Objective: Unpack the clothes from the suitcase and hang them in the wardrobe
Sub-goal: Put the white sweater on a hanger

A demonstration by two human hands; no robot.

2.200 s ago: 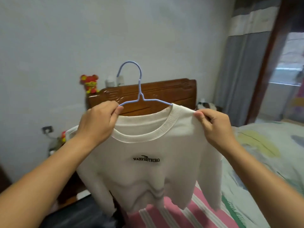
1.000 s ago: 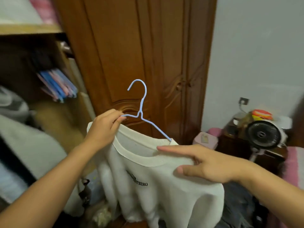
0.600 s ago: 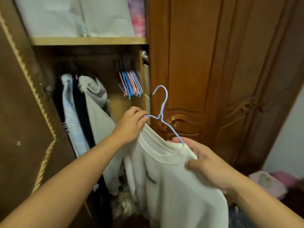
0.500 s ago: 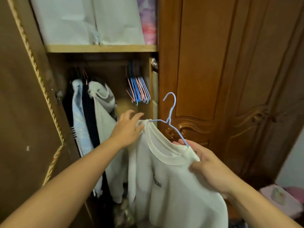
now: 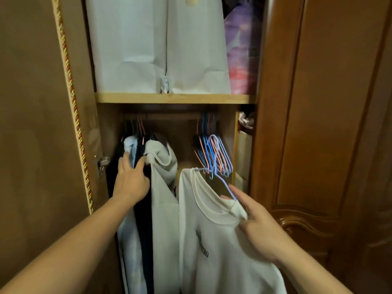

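A white sweatshirt [image 5: 212, 240] with dark chest lettering hangs on a blue wire hanger [image 5: 220, 177], held up inside the open wardrobe [image 5: 174, 98]. My right hand [image 5: 258, 232] grips the sweatshirt's right shoulder together with the hanger's arm. The hanger's hook sits in front of the bunch of spare hangers; whether it touches the rail I cannot tell. My left hand [image 5: 131, 177] is off the sweatshirt, fingers spread, pressing against the clothes hanging at the left [image 5: 161, 166]: a pale blue piece, a dark one and a white hooded one.
A bunch of blue and pink spare hangers [image 5: 212, 153] hangs at the right of the rail. White storage bags [image 5: 157, 45] and a purple bundle [image 5: 241, 49] fill the upper shelf. An open door [image 5: 42, 124] stands at the left, closed carved doors [image 5: 328, 134] at the right.
I turned from the bed to the wardrobe and brought the sweatshirt inside. My left hand let go of the hanger and moved left onto the hanging clothes.
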